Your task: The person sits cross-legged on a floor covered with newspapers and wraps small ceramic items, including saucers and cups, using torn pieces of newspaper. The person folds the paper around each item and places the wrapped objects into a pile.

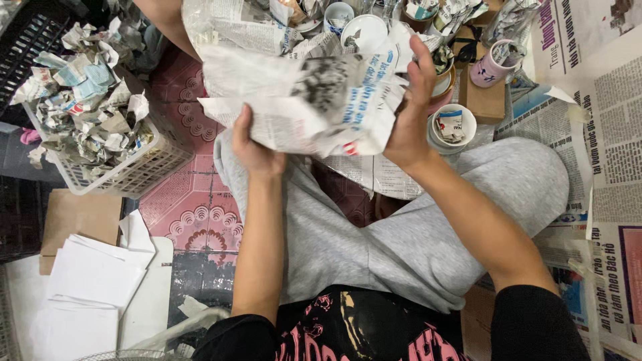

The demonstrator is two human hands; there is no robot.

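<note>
Both hands up over the lap, a crumpled newspaper [307,100] stretched between them. Left hand [253,148] grips the lower left edge, fingers curled behind the sheet, thumb side toward the camera. Right hand [411,113] holds the right edge, fingers closed on the paper with the thumb running up along it. Whether anything sits wrapped inside the sheet cannot be told — the paper hides its own middle.

Just beyond the sheet: cups [452,126] stuffed with paper, a white bowl [364,32], a pink mug [491,65] on cardboard. To the left, a white basket [127,175] heaped with balled paper wads. Flat white sheets [93,274] lie lower left. Newspaper spread on the floor [612,134] at right. Grey trousers [414,227] below the hands.

Risks, as judged from here:
- The sheet is thin and already creased; pulled taut between two grips, it could tear at the edges.
- The crockery stands close under the far edge — a sweep of the paper or the right wrist could knock a cup over.
- If something breakable is inside, a loose fold could let it drop onto the tiled floor.
</note>
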